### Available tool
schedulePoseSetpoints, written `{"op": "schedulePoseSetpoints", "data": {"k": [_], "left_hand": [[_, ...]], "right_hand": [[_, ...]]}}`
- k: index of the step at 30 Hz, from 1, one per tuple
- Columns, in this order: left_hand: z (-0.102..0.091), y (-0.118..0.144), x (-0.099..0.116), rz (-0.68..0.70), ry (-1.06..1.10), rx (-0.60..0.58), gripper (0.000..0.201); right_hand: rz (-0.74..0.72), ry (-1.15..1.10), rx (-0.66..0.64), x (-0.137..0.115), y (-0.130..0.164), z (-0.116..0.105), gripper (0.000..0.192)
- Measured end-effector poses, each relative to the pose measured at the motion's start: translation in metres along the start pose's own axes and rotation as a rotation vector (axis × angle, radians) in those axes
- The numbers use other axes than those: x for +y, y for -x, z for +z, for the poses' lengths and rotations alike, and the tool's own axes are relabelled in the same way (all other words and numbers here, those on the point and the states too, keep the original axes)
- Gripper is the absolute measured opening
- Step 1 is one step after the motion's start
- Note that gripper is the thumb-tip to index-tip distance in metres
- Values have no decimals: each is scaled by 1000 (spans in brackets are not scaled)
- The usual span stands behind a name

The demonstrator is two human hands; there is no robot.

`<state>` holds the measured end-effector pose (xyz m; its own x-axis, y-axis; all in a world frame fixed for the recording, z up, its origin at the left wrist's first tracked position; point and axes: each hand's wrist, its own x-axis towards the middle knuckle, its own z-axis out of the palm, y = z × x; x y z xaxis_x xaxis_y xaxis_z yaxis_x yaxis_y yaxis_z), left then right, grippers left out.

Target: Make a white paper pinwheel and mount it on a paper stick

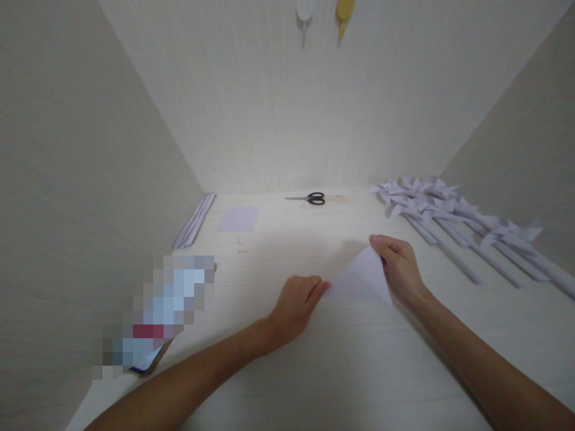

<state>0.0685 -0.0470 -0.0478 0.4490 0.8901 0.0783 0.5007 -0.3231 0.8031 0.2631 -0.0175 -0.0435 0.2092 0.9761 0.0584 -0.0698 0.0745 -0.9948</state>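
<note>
Between my two hands is a thin, pale sheet of paper (362,278), held just over the table and seen as a triangle-like shape. My left hand (296,305) pinches its left corner between thumb and fingers. At the upper right corner, my right hand (398,263) is closed on the paper, thumb and fingertips pressed together. Whether the sheet is folded or only tilted I cannot tell. Another square of pale paper (239,219) lies flat on the table, farther back to the left.
Scissors (309,199) with black handles lie by the back wall. Several paper pinwheels (426,200) on paper sticks are piled at right. Rolled paper sticks (195,220) rest at left, above a blurred phone (157,356). Small scraps (241,242) lie nearby. Two hooks (345,12) hang on the wall.
</note>
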Motion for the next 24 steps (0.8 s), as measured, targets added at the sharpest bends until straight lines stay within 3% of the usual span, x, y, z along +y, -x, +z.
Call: {"op": "schedulePoseSetpoints", "data": {"k": [4,9,13,18,21,24], "left_hand": [[2,-3,-14,-145,356,100,41],[4,-11,-17,-136,885,181,35],[4,-16,-18,-169,940,301,33],[-1,-21,-31,-224,1019,382,25],[-4,-23,-35,-225,1083,440,25],[-6,-23,-36,-230,1088,448,26]], "right_hand": [[28,-197,209,-3,-6,-3,35],[54,-222,38,4,5,16,35],[127,-190,-106,10,22,32,21],[66,91,-335,13,33,38,29],[-54,236,-292,8,13,34,34],[-176,488,-237,1,-32,32,39]]}}
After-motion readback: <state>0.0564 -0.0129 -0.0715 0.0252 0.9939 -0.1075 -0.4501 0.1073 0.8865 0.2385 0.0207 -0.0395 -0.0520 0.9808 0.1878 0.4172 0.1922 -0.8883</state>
